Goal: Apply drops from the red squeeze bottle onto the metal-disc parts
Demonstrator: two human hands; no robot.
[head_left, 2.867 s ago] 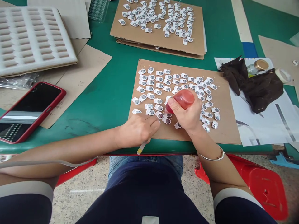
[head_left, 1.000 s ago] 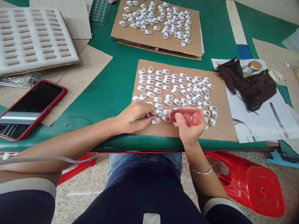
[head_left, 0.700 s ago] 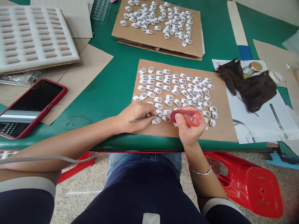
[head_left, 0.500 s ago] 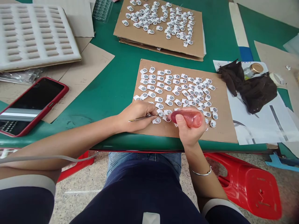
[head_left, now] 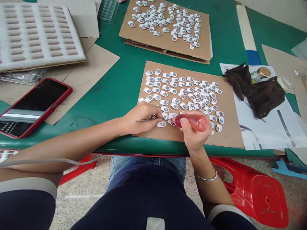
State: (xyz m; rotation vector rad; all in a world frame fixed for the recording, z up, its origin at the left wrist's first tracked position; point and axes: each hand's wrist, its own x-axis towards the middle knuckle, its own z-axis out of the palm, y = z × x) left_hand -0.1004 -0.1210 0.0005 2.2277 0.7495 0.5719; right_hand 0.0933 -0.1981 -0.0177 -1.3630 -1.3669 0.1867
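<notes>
My left hand (head_left: pixel 143 118) is closed on slim metal tweezers (head_left: pixel 146 120), their tip among the small parts in front of me. In my right hand (head_left: pixel 197 134) is a red squeeze bottle (head_left: pixel 192 122), gripped round its body with the nozzle pointing left. Nozzle and tweezer tip are close together over a small round part (head_left: pixel 165 116) with a white tab. Many such parts lie in rough rows on a cardboard sheet (head_left: pixel 216 140); my right hand hides some of them. Whether the nozzle touches a part I cannot tell.
Behind lies stacked cardboard (head_left: pixel 134 35) with more small parts. To the left are a red-cased phone (head_left: pixel 35 107) and a white foam tray (head_left: pixel 45 60). On the right, dark cloth (head_left: pixel 266 99) lies around a glass jar (head_left: pixel 260 74). A red stool (head_left: pixel 268 195) stands below.
The camera view has shifted slightly, so the table things sit a little further right. Both hands keep nearly the same place and grip.
</notes>
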